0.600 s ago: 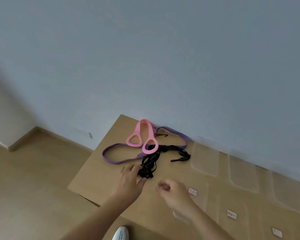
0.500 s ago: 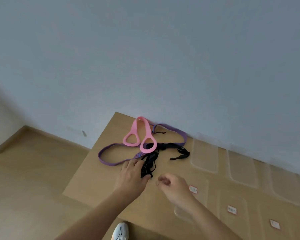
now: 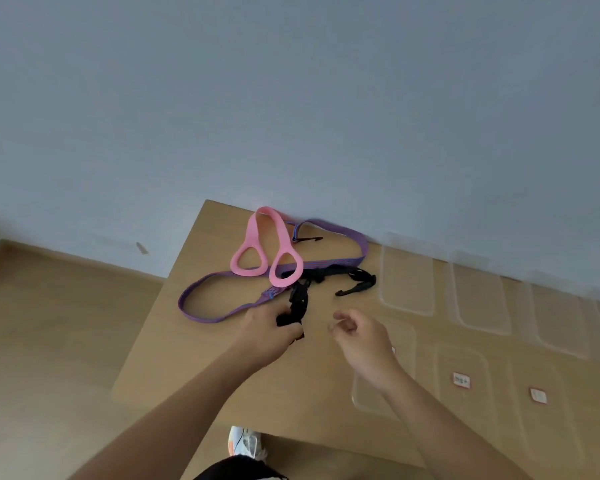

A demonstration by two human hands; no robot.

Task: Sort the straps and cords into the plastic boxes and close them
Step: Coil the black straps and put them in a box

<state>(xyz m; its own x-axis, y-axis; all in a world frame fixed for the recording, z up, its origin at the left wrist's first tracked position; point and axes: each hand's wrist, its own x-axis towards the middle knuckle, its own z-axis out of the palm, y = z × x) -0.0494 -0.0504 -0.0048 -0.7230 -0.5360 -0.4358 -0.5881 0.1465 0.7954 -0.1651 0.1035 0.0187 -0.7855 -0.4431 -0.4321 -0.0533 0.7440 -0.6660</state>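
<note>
At the near end of the tangle, my left hand (image 3: 269, 325) had its fingers curled round the bunched black cord (image 3: 297, 306), pinching its nearer end just off the light brown wooden table (image 3: 201, 344); I judged that grip was there to pull the cord free of the other straps. My right hand (image 3: 357, 336) hovered just beside it, fingers loosely curled and holding nothing, ready, I thought, to steady the tangle. The cord was thin, dark and knotted, trailing away to a black buckled strap (image 3: 355, 284). Over it lay the pink rubbery double-loop band (image 3: 267, 251) and the long purple woven strap (image 3: 222, 311), heaped against the wall. To the right sat clear plastic boxes (image 3: 461, 379) bearing small labels, with clear lids (image 3: 407, 282) laid flat behind them, presumably awaiting the sorting.
</note>
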